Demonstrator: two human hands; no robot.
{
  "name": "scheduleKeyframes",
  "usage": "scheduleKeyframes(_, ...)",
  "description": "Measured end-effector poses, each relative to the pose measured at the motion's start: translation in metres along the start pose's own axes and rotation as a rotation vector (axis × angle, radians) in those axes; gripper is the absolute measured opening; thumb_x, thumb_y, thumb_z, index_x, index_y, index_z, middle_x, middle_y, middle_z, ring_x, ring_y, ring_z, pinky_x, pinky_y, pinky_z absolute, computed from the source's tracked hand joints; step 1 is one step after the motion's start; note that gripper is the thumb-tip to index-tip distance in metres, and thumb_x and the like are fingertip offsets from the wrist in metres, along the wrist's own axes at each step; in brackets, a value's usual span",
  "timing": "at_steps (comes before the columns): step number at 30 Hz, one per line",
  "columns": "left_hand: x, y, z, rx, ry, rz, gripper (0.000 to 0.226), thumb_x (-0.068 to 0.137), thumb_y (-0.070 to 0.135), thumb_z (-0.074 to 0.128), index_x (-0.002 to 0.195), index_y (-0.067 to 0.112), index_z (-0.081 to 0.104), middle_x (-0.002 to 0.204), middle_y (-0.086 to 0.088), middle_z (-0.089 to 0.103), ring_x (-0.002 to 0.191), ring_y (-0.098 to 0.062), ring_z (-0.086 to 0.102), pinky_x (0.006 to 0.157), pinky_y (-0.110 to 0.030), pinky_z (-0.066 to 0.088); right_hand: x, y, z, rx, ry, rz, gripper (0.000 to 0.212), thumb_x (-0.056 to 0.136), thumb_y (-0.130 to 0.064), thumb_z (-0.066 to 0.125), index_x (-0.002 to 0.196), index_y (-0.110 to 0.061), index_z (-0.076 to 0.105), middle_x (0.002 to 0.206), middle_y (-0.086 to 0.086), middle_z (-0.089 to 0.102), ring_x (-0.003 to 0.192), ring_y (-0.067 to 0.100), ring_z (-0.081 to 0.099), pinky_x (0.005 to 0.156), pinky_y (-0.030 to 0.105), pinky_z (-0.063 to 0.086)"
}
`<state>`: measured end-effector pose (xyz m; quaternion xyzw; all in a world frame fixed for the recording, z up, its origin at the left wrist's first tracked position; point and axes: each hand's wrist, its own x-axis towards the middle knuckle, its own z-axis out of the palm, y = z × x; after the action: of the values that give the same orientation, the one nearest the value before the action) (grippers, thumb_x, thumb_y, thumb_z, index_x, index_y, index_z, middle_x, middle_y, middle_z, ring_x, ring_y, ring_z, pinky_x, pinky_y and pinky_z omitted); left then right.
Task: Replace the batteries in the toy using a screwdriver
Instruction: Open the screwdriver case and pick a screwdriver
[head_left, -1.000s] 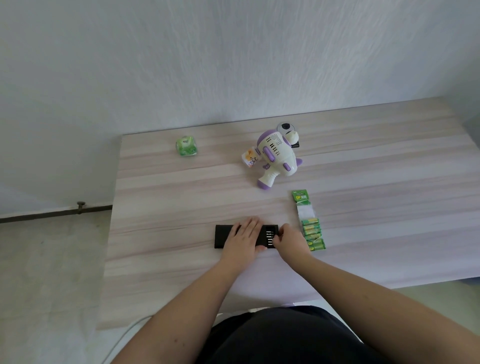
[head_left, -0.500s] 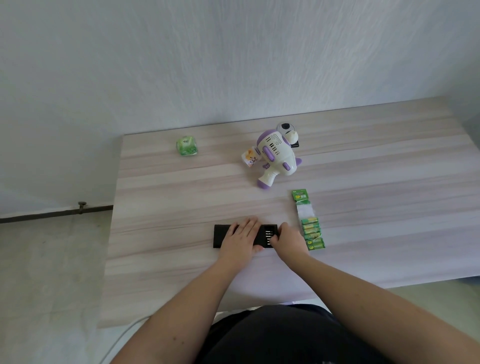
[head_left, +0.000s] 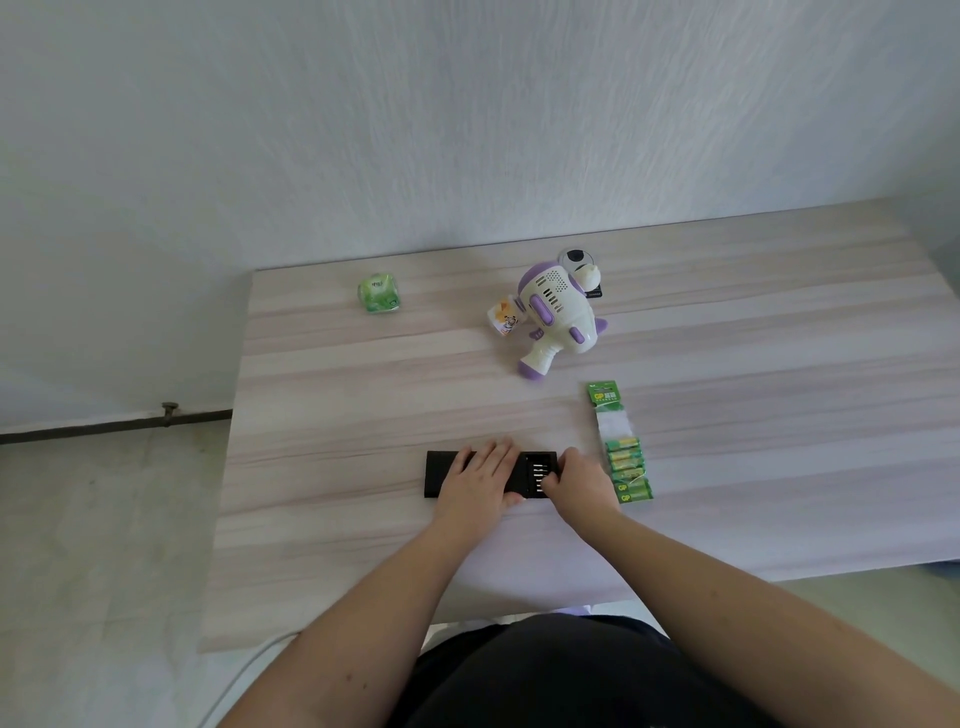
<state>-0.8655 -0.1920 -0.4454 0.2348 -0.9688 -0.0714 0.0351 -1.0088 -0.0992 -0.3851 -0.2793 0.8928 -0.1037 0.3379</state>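
- Near the table's (head_left: 779, 322) front edge, a black screwdriver kit (head_left: 441, 473) lies with its bit tray slid out.
- The left hand (head_left: 480, 480) presses flat on the case, grip released.
- The right hand (head_left: 579, 480) curls at the bits (head_left: 540, 470); whether it pinches one, I cannot tell.
- The toy (head_left: 556, 317) lies near the back edge; a battery strip (head_left: 621, 447) lies beside the right hand.
- Judged step: fetching the tool. Next, a bit must be lifted clear.
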Motion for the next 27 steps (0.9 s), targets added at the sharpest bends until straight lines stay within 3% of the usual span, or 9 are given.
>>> scheduleKeyframes(16,-0.009,-0.014,-0.002,0.026,-0.05,-0.006,0.073,0.075,0.057,0.072,0.135,0.018,0.057,0.137,0.004,0.058,0.123,-0.014,0.057,0.102,-0.038,0.045,0.003,0.0,0.001,0.002,-0.009,-0.01,0.015,0.087,-0.021,0.052,0.097,-0.011,0.052,0.085,0.005,0.058,0.078,0.026,0.06,0.063,0.033,0.048)
scheduleKeyframes(20,-0.011,-0.017,-0.003,0.035,-0.064,0.002,0.067,0.082,0.057,0.055,0.136,0.018,0.055,0.138,0.004,0.058,0.123,-0.015,0.057,0.102,-0.038,0.045,0.003,0.002,0.002,0.006,-0.012,-0.009,0.013,0.087,-0.022,0.052,0.096,-0.013,0.052,0.085,0.006,0.06,0.076,0.025,0.06,0.061,0.033,0.047)
scheduleKeyframes(24,-0.013,-0.022,-0.007,0.038,-0.064,0.014,0.07,0.078,0.057,0.066,0.135,0.018,0.056,0.137,0.003,0.059,0.121,-0.015,0.058,0.1,-0.037,0.046,0.003,0.002,0.001,0.002,-0.016,-0.014,0.015,0.087,-0.022,0.052,0.098,-0.012,0.053,0.089,0.008,0.062,0.079,0.026,0.061,0.063,0.033,0.048)
scheduleKeyframes(27,-0.015,-0.028,-0.01,0.012,-0.1,0.008,0.065,0.083,0.056,0.043,0.133,0.019,0.058,0.134,0.004,0.06,0.119,-0.014,0.059,0.1,-0.036,0.045,0.004,0.002,0.001,0.006,-0.019,-0.015,0.014,0.087,-0.022,0.052,0.097,-0.012,0.053,0.087,0.007,0.062,0.076,0.025,0.061,0.059,0.031,0.046)
